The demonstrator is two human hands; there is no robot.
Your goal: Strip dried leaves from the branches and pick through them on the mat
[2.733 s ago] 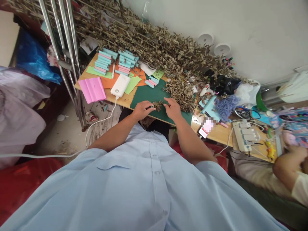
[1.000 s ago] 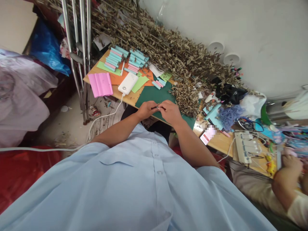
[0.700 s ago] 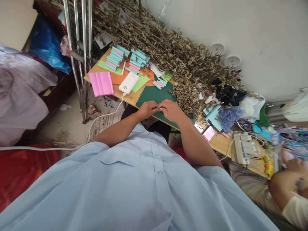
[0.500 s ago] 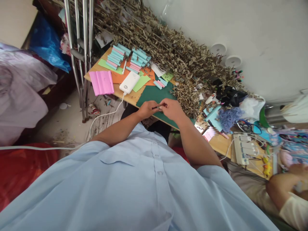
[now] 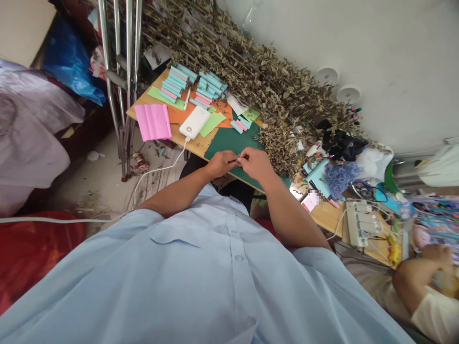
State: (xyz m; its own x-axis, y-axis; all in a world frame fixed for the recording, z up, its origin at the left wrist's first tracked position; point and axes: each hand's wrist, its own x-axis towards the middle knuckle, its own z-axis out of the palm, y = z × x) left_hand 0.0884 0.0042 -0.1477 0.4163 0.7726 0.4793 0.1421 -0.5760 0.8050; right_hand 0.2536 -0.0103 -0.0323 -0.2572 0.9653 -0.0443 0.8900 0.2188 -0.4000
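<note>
My left hand (image 5: 221, 163) and my right hand (image 5: 253, 165) meet at the front edge of the green mat (image 5: 229, 143). Both are closed, thumbs and fingers pinched around a small brownish piece that looks like dried leaf; the fingers mostly cover it. Just right of and beyond my right hand lies a heap of crumbled dried leaves (image 5: 278, 145). Several small blue and pink paper rolls (image 5: 241, 124) rest on the mat's far side, beyond my fingers.
More paper rolls (image 5: 174, 83) lie at the table's left end, near a pink sheet (image 5: 153, 122) and a white power bank (image 5: 194, 122) with its cable. Dried stalks (image 5: 251, 62) line the wall. Crutches (image 5: 124, 95) stand left. A phone (image 5: 311, 200) and power strip (image 5: 360, 222) sit right, near another person's arm (image 5: 418, 277).
My fingertips have drawn closer together around the small piece, so less of it shows. The camera view has shifted slightly; the things on the table stay in place.
</note>
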